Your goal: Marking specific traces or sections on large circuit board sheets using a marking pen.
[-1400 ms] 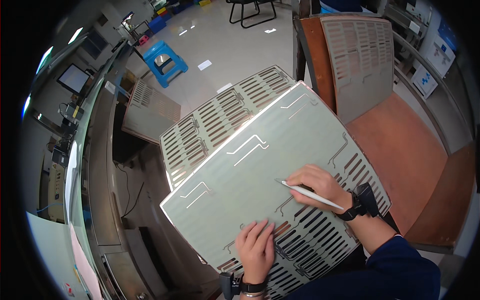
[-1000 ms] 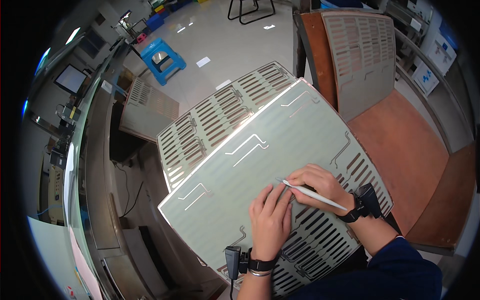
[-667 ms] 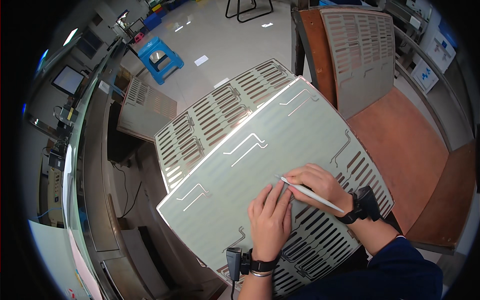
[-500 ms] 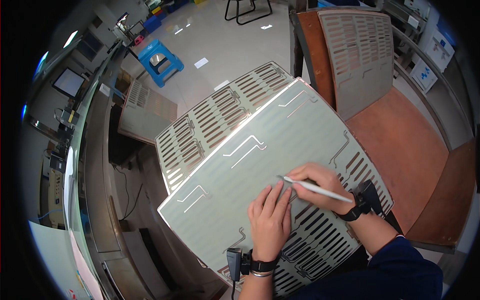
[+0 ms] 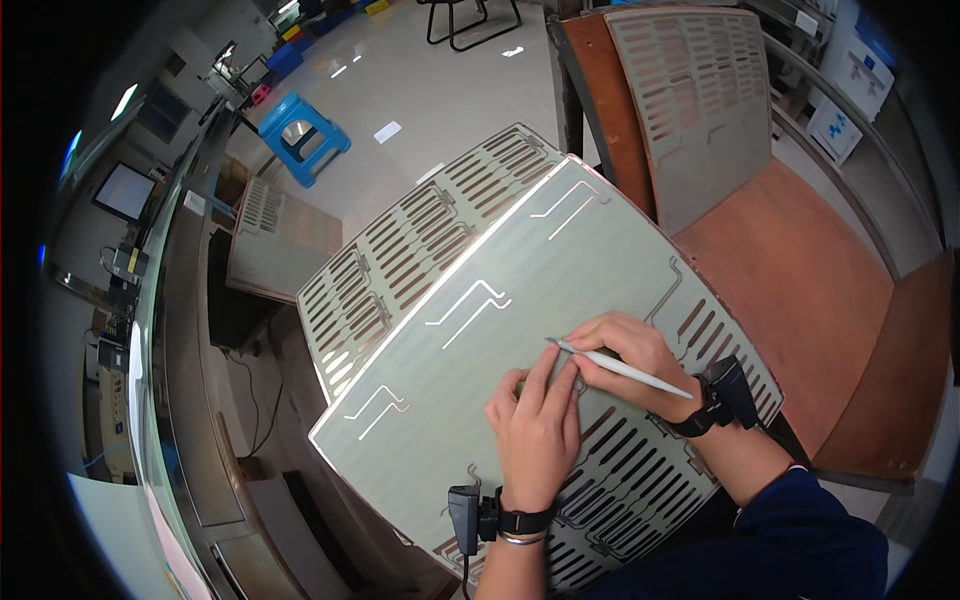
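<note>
A large pale grey-green panel (image 5: 590,260) with pale line patterns and rows of dark slots lies tilted before me. My right hand (image 5: 630,365) grips a slim white pen-shaped tool (image 5: 645,375) with a thin dark tip. That tip rests at or just above the panel's middle; I cannot tell whether it touches. My left hand (image 5: 537,440) lies on the panel, empty, its fingers apart and some slightly bent. Its fingertips are close to the tool's tip. Each wrist wears a black strap with a small box.
Behind the panel lies another slotted panel (image 5: 430,225). One more slotted panel (image 5: 700,120) leans on a brown board (image 5: 790,280) at right. A third panel (image 5: 285,240) stands by the long bench (image 5: 190,400) at left. Beyond are a blue stool (image 5: 300,140) and a black-legged chair (image 5: 470,20).
The whole view has shifted slightly. Both hands and the tool's tip have moved a little up the panel. My left hand's fingers have bent a bit more.
</note>
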Motion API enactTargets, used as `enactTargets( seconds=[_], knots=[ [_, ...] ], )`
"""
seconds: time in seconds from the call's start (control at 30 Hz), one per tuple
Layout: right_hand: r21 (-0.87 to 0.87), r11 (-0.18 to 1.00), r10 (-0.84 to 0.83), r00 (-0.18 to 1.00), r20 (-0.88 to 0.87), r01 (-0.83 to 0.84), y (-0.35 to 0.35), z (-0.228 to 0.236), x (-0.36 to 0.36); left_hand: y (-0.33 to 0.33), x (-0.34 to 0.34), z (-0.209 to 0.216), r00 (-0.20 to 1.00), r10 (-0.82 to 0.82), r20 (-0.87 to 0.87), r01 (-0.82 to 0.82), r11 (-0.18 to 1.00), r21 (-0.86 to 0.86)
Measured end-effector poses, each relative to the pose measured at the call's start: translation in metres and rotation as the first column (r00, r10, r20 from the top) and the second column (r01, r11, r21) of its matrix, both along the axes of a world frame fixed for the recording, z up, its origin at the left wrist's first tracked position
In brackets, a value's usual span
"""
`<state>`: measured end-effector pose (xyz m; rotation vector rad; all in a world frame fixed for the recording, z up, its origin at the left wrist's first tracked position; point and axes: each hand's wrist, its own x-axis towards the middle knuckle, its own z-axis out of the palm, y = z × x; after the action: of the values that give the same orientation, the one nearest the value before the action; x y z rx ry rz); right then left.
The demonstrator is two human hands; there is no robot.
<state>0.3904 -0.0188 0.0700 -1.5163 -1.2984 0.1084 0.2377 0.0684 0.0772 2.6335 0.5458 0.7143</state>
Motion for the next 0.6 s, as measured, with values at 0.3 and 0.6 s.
enactTargets(
  seconds=[0.3,0.6],
  knots=[
    [0.039,0.999,0.0,0.996,0.084,-0.004,0.0001,-0.003,-0.0009,-0.0016,0.0003,-0.0023,1.0,0.021,-0.011,-0.02,1.0,0.014],
    [0.04,0.998,-0.051,0.998,0.03,0.05,0.0048,0.0016,-0.0024,-0.0021,0.001,-0.001,0.999,0.035,-0.021,-0.034,0.999,0.039]
  ],
)
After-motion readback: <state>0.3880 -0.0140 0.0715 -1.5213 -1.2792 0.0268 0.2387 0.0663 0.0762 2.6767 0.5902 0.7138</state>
